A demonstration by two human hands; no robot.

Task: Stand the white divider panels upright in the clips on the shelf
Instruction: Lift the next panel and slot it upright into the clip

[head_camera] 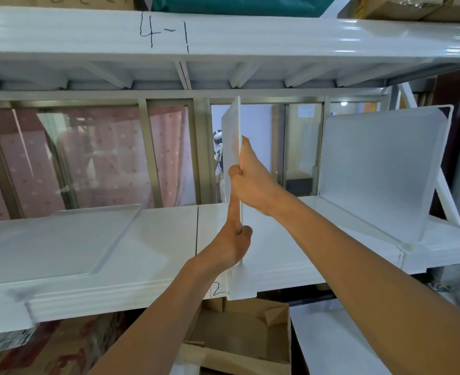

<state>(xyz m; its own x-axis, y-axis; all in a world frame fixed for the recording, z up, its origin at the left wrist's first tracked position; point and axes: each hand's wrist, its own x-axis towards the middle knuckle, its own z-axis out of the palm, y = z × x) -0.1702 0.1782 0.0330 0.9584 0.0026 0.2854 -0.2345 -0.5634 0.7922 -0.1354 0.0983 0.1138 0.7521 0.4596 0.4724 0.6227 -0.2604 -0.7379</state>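
A white divider panel (231, 123) stands upright on edge in the middle of the white shelf (155, 239), its front end in a white clip (241, 282) on the shelf's front lip. My right hand (252, 180) grips the panel's near edge halfway up. My left hand (234, 239) pinches the same edge lower down, index finger stretched up along it. A second panel (380, 163) stands upright at the right in its clip (409, 246). A third panel (61, 239) lies flat on the shelf at the left, with another clip (9, 309) at the front lip.
The upper shelf beam (223, 36), marked "4-1", hangs close above the panels. Open cardboard boxes (239, 339) sit under the shelf. Behind the shelf are metal-framed windows (147, 152) with pink curtains. The rack's slanted brace (445, 193) runs at the right.
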